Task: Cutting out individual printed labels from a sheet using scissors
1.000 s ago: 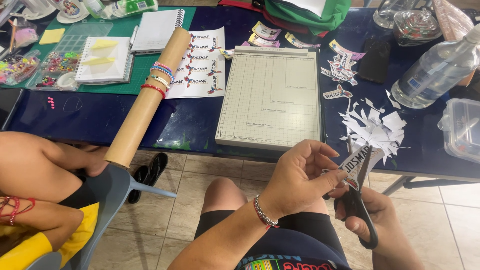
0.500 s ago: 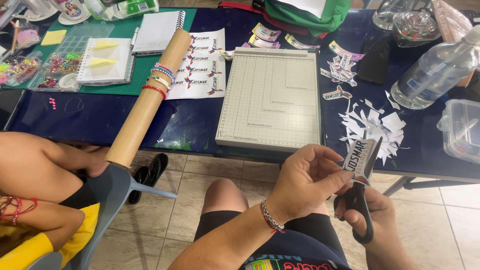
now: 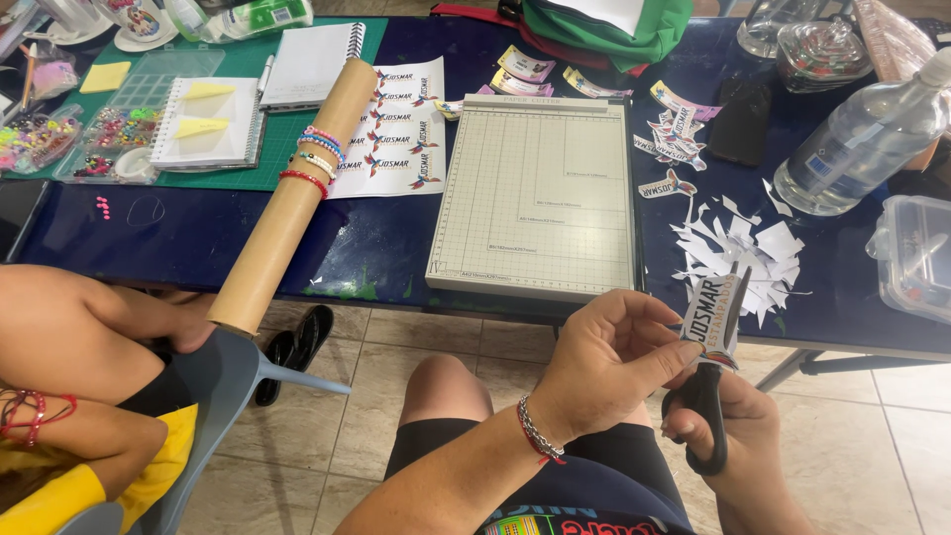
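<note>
Below the tabletop's [image 3: 198, 238] front edge, left hand [image 3: 604, 362] fingers pinch a small printed paper label [image 3: 711, 309]; right hand [image 3: 738, 436] grips black-handled scissors [image 3: 705, 416], mid-trim. Next cut needs slow turning.

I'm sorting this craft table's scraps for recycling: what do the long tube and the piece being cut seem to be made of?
The long tube looks like plain brown cardboard, matte, with beaded bracelets around it. The printed strip in the left hand seems thin white paper; it bends easily at the scissors, though a sticker sheet is possible.
</note>
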